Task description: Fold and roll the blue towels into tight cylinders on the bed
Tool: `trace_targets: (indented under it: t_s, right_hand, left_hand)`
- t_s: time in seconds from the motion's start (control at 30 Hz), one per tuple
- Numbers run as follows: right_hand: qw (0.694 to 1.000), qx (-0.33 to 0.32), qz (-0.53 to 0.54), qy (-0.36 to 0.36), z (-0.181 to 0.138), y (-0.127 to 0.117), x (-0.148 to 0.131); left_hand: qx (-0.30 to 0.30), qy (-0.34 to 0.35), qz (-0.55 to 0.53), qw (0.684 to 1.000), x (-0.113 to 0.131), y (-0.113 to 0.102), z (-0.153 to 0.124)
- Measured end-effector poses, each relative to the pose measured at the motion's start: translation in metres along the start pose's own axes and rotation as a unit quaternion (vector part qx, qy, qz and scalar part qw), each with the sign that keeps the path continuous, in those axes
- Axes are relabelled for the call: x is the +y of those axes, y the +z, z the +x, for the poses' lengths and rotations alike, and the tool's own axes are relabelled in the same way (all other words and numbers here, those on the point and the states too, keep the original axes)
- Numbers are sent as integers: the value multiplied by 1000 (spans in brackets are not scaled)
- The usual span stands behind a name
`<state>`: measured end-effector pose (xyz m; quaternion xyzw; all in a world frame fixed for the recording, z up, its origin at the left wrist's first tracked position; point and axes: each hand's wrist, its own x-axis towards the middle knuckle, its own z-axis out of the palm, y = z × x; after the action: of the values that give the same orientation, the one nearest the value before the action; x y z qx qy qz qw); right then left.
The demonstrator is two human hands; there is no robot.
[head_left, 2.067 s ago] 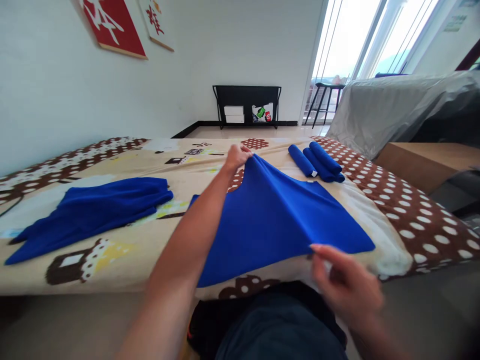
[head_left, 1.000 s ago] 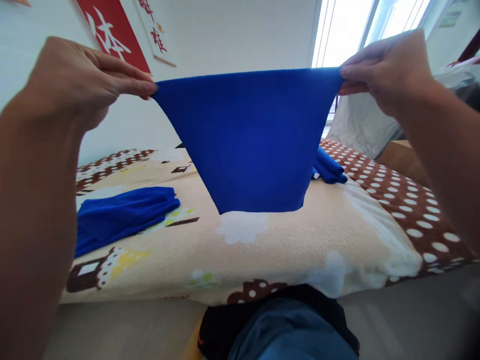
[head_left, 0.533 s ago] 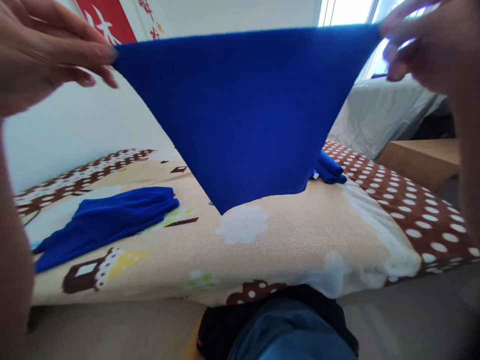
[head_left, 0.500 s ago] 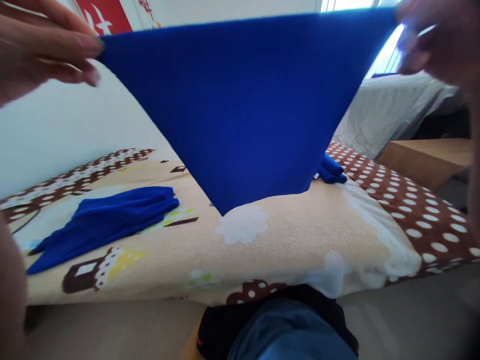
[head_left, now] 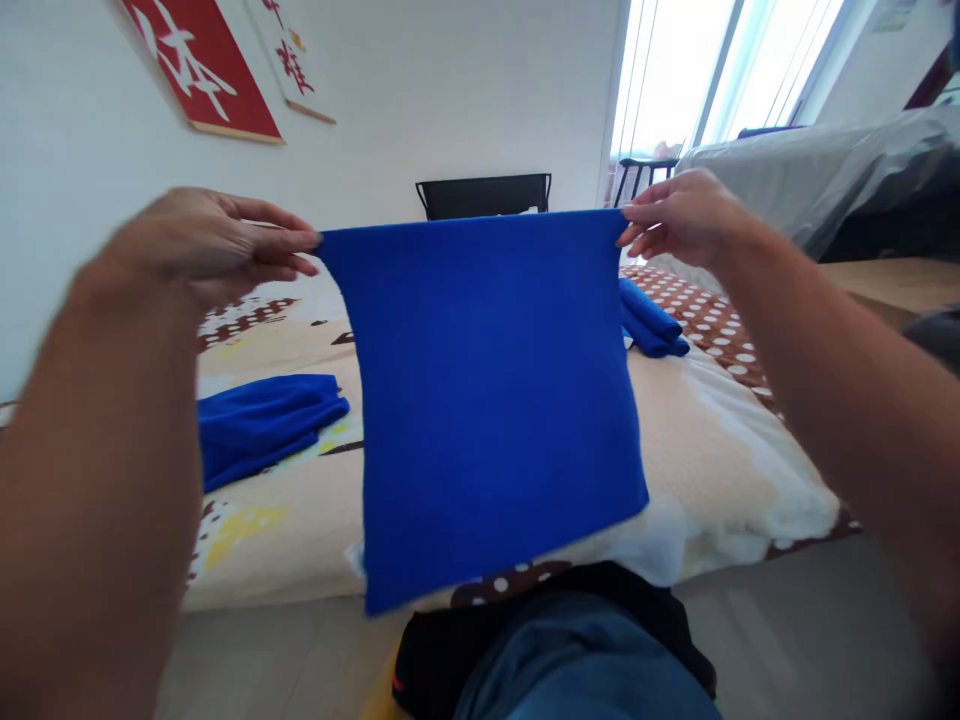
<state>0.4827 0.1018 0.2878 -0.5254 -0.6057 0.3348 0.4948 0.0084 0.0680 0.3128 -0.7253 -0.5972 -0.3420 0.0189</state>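
Note:
A blue cloth (head_left: 495,390) hangs in the air in front of me, stretched flat by its two top corners. My left hand (head_left: 214,243) pinches the top left corner and my right hand (head_left: 679,217) pinches the top right corner. The cloth's lower edge hangs over the near edge of the bed (head_left: 720,470). Behind it on the bed lie a loose heap of blue cloth (head_left: 262,420) on the left and rolled blue cloths (head_left: 651,320) on the right.
The bed has a beige blanket with brown dotted borders. A black rack (head_left: 484,192) stands by the far wall, a stool (head_left: 637,170) by the bright window. A grey covered piece of furniture (head_left: 810,175) is at the right. Red wall hangings (head_left: 199,70) are upper left.
The cloth was lifted off the bed, held high and close to my face, and is now lowered and held farther out, hanging square, with the hands nearer together.

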Motion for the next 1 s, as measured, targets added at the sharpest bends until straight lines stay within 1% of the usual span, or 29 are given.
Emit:
trace_targets:
  t_s: [0.03, 0.07, 0.1, 0.13, 0.2, 0.27, 0.3, 0.33, 0.37, 0.4, 0.47, 0.5, 0.53, 0.57, 0.63, 0.7, 0.8, 0.87, 1.0]
  right_hand:
    - [1000, 17, 16, -17, 5, 10, 5]
    - [998, 31, 42, -42, 10, 17, 9]
    - [994, 43, 67, -75, 15, 21, 10]
    - [988, 56, 88, -114, 19, 22, 10]
    - [974, 72, 107, -187, 25, 19, 7]
    - [965, 73, 101, -229, 23, 13, 9]
    - [964, 67, 94, -240, 19, 10, 14]
    - [964, 59, 83, -247, 13, 9, 23]
    - [965, 47, 67, -248, 4, 9, 36]
    - [968, 29, 42, -245, -8, 10, 54]
    - [974, -25, -30, -221, -36, 17, 97]
    - [974, -60, -75, -207, -53, 21, 121]
    - [970, -82, -113, -199, -71, 26, 145]
    - [965, -104, -149, -189, -89, 31, 169]
    - [946, -144, -226, -184, -124, 39, 209]
    - [928, -169, -275, -185, -153, 43, 237]
    - [916, -162, -306, -200, -183, 42, 258]
    - [904, -137, -328, -240, -197, 40, 264]
    - [860, -73, -373, -340, -215, 39, 271]
  left_hand:
    - [-9, -27, -51, 998, 5, 8, 2]
    - [-6, -44, -101, 994, 9, 16, 4]
    - [15, -45, -139, 989, 13, 22, 7]
    - [55, -26, -155, 986, 16, 26, 10]
    - [134, 37, -151, 979, 16, 30, 13]
    - [200, 106, -124, 966, 10, 29, 9]
    - [221, 133, -108, 960, 5, 30, 2]
    - [225, 149, -93, 958, -2, 33, -8]
    - [212, 152, -78, 962, -9, 38, -22]
    - [183, 147, -67, 970, -19, 46, -39]
    - [84, 120, -40, 988, -39, 71, -83]
    - [36, 119, -37, 992, -50, 87, -107]
    - [-9, 125, -42, 991, -61, 103, -131]
    - [-35, 125, -49, 990, -71, 120, -156]
    - [-64, 121, -57, 989, -87, 148, -201]
    - [-69, 109, -36, 991, -96, 167, -238]
    - [-48, 107, -7, 993, -95, 177, -273]
    - [-29, 117, 0, 993, -89, 178, -284]
    - [0, 130, 21, 991, -79, 175, -296]
